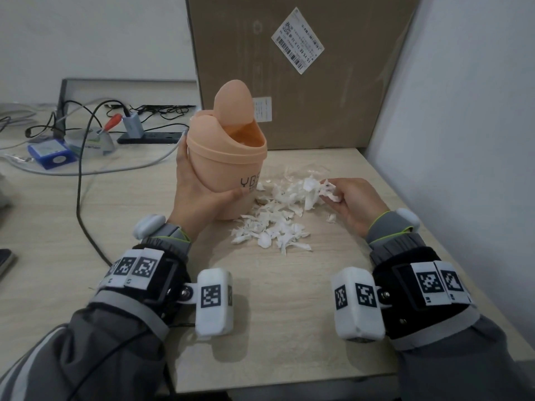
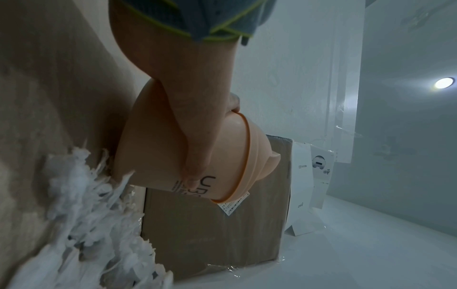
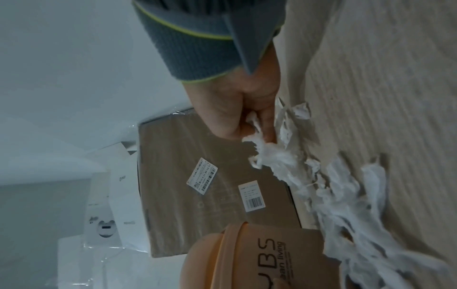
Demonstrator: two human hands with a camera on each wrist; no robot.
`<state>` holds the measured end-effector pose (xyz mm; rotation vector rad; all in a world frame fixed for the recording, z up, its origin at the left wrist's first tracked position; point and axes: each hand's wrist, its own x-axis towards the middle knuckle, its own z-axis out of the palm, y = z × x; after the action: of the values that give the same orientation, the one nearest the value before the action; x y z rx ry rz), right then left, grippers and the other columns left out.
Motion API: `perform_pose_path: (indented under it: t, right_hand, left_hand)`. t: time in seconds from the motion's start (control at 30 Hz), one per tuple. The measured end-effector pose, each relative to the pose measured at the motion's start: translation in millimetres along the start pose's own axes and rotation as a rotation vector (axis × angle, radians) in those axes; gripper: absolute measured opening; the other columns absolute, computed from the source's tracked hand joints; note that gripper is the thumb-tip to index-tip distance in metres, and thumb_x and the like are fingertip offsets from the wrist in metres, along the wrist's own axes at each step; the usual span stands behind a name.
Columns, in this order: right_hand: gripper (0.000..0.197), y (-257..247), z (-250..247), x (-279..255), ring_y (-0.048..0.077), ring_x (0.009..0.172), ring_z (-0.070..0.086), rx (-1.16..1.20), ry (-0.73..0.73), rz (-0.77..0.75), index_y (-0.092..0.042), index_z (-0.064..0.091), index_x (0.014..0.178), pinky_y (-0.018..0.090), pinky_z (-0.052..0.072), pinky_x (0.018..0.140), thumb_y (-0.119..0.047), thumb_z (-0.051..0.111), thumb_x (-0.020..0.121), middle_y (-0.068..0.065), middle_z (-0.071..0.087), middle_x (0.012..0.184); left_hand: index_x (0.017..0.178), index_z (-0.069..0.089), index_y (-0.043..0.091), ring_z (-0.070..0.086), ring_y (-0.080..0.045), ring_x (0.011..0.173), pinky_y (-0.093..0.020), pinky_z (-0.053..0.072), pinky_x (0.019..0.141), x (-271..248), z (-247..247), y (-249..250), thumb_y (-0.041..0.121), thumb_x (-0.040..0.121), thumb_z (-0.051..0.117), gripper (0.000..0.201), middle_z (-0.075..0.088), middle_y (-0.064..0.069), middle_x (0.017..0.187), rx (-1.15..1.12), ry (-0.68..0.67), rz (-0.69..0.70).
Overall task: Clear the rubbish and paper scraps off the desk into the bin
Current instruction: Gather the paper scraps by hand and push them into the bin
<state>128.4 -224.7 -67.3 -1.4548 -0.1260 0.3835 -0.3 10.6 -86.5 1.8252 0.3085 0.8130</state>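
Note:
A peach plastic bin [image 1: 228,166] [image 2: 173,154] [image 3: 267,258] with a swing lid tipped open stands on the light wooden desk [image 1: 289,314]. My left hand [image 1: 199,192] [image 2: 197,121] grips the bin's side, thumb across its front. A pile of torn white paper scraps [image 1: 278,218] [image 2: 81,224] [image 3: 351,205] lies on the desk right of the bin. My right hand [image 1: 347,198] [image 3: 242,117] sits at the pile's right edge and pinches a crumpled wad of scraps [image 1: 328,191] [image 3: 262,148] between curled fingers.
A large cardboard box [image 1: 301,70] stands behind the bin against the back. A white wall [image 1: 463,111] bounds the desk on the right. Cables [image 1: 84,169], a power strip [image 1: 147,137] and a blue box [image 1: 49,154] lie at the left.

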Motion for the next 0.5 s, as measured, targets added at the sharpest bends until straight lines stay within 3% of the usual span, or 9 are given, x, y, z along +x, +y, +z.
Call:
perform_pose_path:
  t: [0.07,0.17,0.23,0.37,0.5]
  right_hand:
    - [0.039,-2.0,-0.7,-1.0,0.027,0.100,0.061,0.008,-0.082,0.021,0.011,0.056,0.114,0.022,0.056,0.075,0.015,0.030,0.084,0.027,0.058,0.118]
    - [0.034,-3.0,-0.7,-4.5,0.016,0.089,0.062,-0.055,-0.160,-0.031,-0.004,0.059,0.104,0.017,0.054,0.076,0.015,0.033,0.091,0.012,0.063,0.102]
    - [0.028,-2.5,-1.5,-4.1,0.012,0.087,0.062,-0.082,-0.135,-0.081,-0.004,0.061,0.107,0.015,0.053,0.076,0.011,0.041,0.093,0.008,0.065,0.099]
    - [0.019,0.2,-1.4,-3.8,0.014,0.080,0.065,-0.023,-0.019,-0.118,0.005,0.062,0.104,0.014,0.056,0.067,0.008,0.058,0.086,0.014,0.066,0.097]
    - [0.017,0.6,0.6,-7.5,0.015,0.065,0.067,-0.067,0.074,-0.188,-0.009,0.063,0.082,0.020,0.056,0.063,0.004,0.072,0.076,0.010,0.068,0.079]
  left_hand:
    - [0.155,0.002,0.036,0.040,-0.017,0.139,-0.052,0.042,0.112,0.3,-0.3,0.0,0.046,0.046,0.090,0.141,0.031,0.004,0.155,-0.003,0.000,0.000]
    - [0.155,0.002,0.038,0.040,-0.017,0.139,-0.052,0.042,0.112,0.8,-0.5,-0.4,0.046,0.046,0.090,0.141,0.031,0.004,0.154,0.002,-0.001,0.001]
    - [0.155,0.002,0.038,0.040,-0.017,0.139,-0.052,0.042,0.112,1.1,-0.6,-0.8,0.047,0.046,0.091,0.141,0.031,0.005,0.154,0.007,-0.001,0.004]
    - [0.156,0.002,0.036,0.041,-0.016,0.139,-0.051,0.042,0.112,1.2,0.0,-1.6,0.046,0.047,0.091,0.141,0.032,0.005,0.155,0.006,-0.001,0.003]
    - [0.155,0.002,0.037,0.041,-0.016,0.139,-0.051,0.043,0.112,0.3,0.9,-0.8,0.047,0.046,0.091,0.141,0.032,0.005,0.155,0.001,-0.004,0.006]
